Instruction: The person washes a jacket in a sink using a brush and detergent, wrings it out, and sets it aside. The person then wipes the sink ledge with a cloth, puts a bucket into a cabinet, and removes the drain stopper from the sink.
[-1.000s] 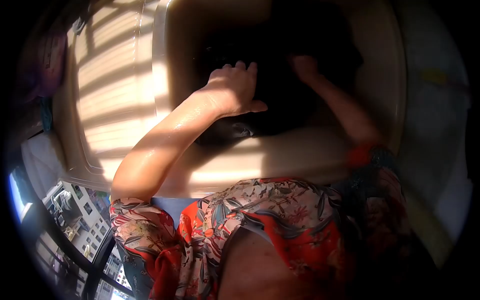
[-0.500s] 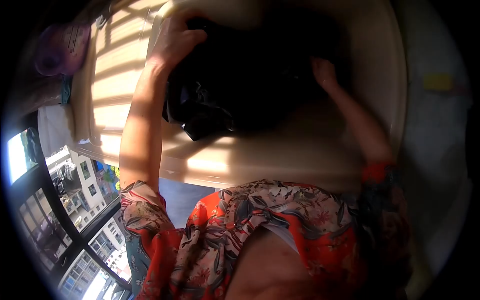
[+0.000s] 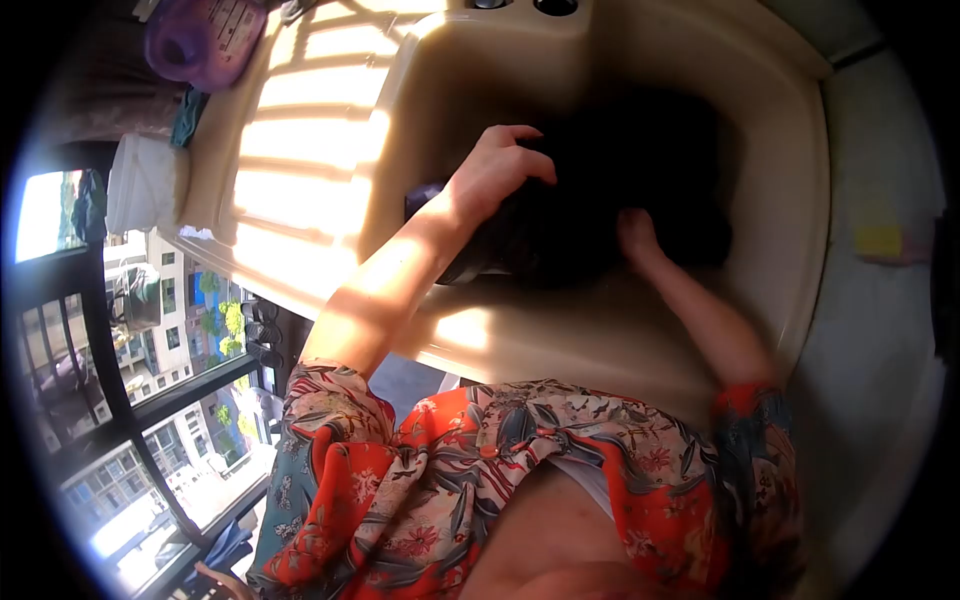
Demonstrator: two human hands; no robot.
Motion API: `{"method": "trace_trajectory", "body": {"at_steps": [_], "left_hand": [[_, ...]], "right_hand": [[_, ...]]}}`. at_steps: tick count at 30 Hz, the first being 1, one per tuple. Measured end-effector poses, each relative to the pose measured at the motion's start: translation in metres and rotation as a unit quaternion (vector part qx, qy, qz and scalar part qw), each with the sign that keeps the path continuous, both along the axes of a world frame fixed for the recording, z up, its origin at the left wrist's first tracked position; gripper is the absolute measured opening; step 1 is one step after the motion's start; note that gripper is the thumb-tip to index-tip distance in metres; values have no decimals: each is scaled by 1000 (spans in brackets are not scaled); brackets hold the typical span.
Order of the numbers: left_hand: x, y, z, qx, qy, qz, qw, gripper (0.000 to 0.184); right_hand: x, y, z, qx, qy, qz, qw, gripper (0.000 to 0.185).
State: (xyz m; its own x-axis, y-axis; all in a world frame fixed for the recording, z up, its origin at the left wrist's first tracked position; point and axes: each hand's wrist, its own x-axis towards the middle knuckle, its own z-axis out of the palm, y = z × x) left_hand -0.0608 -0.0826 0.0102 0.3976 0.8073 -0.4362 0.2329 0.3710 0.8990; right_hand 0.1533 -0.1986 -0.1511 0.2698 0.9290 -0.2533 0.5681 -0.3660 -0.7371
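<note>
- My left hand (image 3: 495,172) is over the left part of the dark cloth (image 3: 640,150), its thumb and fingers bent with a narrow space between them. I can't tell whether fabric is caught there.
- My right hand (image 3: 637,235) is at the near side of the same mass. Its fingertips fade into the shadow, so I can't tell whether it is pinching or only pressing.
- The dark cloth lies bunched inside the beige basin (image 3: 790,190), between and beyond my hands. It is so black from here that I can't make out folds or edges.
- The deep shade is my main worry: with the contact points hidden, I could miss the fabric or catch a fold badly.
- If the cloth is wet, as I can't confirm, it could be heavy and slip from a loose pinch.
- A hard pull towards me could drag the near edge over the rim or brush it against the floral sleeve (image 3: 755,415).
- Containers: the basin holds the dark cloth; I can't see whether water is under it.
- A purple jug (image 3: 205,45) sits beyond the ridged surface (image 3: 290,160), well apart from my hands; its contents aren't readable.
- A white container (image 3: 147,185) is near the outer edge of that surface, and I can't see inside it. A wide sideways sweep of my left arm might knock something there.
</note>
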Motion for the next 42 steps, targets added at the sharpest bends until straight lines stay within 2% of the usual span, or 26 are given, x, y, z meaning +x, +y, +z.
{"method": "trace_trajectory", "body": {"at_steps": [1, 3, 7, 8, 11, 12, 13, 14, 15, 16, 17, 19, 20, 22, 23, 24, 25, 26, 28, 31, 33, 35, 37, 39, 41, 42], "left_hand": [[4, -19, 69, 16, -7, 30, 999, 43], [-1, -15, 99, 45, -86, 50, 994, 32], [-29, -3, 147, 109, -175, 104, 973, 26], [-43, -2, 163, 141, -217, 62, 964, 29], [-119, 33, 166, 187, -306, 116, 926, 18], [-130, 27, 168, 280, -287, 140, 905, 21], [-141, 22, 170, 368, -260, 170, 876, 26], [-159, 24, 166, 376, -279, 206, 860, 35], [-200, 43, 166, 250, -300, 215, 895, 31], [-241, 62, 166, 119, -320, 234, 910, 28], [-266, 65, 154, 122, -346, 172, 914, 26], [-359, 102, 85, 84, -270, 158, 946, 32], [-368, 100, 56, 36, -282, 181, 942, 32], [-368, 90, 20, -32, -290, 263, 919, 26], [-371, 88, 4, -37, -277, 304, 911, 24], [-392, 102, -17, 57, -200, 273, 939, 22], [-413, 114, -33, 153, -120, 239, 951, 20], [-408, 115, -35, 159, -105, 245, 951, 19], [-314, 102, -14, 189, -74, 258, 945, 17], [-275, 106, -5, 258, 34, 237, 936, 18], [-252, 91, 8, 250, 16, 271, 929, 17], [-285, 115, -21, 210, -84, 297, 928, 11], [-291, 116, -18, 294, 45, 275, 914, 10], [-297, 122, -18, 271, 40, 281, 920, 12], [-302, 127, -12, 248, 102, 263, 927, 15], [-333, 150, -36, 225, 74, 230, 944, 18]], "right_hand": [[-2, 8, 11, 8, -9, 18, 1000, 23], [-1, 24, 27, 24, -33, 53, 998, 24], [-10, 57, -1, 228, 9, 10, 974, 25], [-27, 67, 48, 284, 25, 29, 958, 27], [-83, 108, 143, 354, 166, 80, 917, 28], [-105, 122, 170, 363, 141, 110, 914, 25], [-123, 129, 195, 234, 137, 146, 952, 22], [-153, 145, 193, 376, 88, 181, 904, 27], [-192, 165, 186, 422, 162, 145, 880, 29], [-228, 171, 201, 480, 79, 138, 863, 29], [-268, 182, 197, 505, 12, 176, 845, 27], [-323, 168, 209, 390, -23, 264, 882, 29], [-329, 157, 203, 301, 51, 292, 907, 31], [-330, 163, 187, 284, -37, 347, 893, 28], [-325, 177, 176, 282, -63, 378, 880, 29], [-305, 192, 165, 354, -78, 409, 837, 30], [-292, 209, 157, 348, -39, 383, 855, 31], [-277, 209, 181, 286, -181, 375, 863, 32], [-214, 215, 182, 311, -202, 304, 877, 35], [-200, 238, 183, 270, -223, 281, 894, 38], [-215, 233, 192, 168, -198, 246, 934, 32], [-253, 200, 183, 211, -126, 230, 942, 30], [-271, 167, 183, 239, -67, 334, 909, 29], [-248, 154, 179, 266, -125, 374, 880, 27], [-200, 156, 167, 287, -143, 290, 902, 26], [-175, 158, 143, 349, -174, 211, 896, 25]]}}
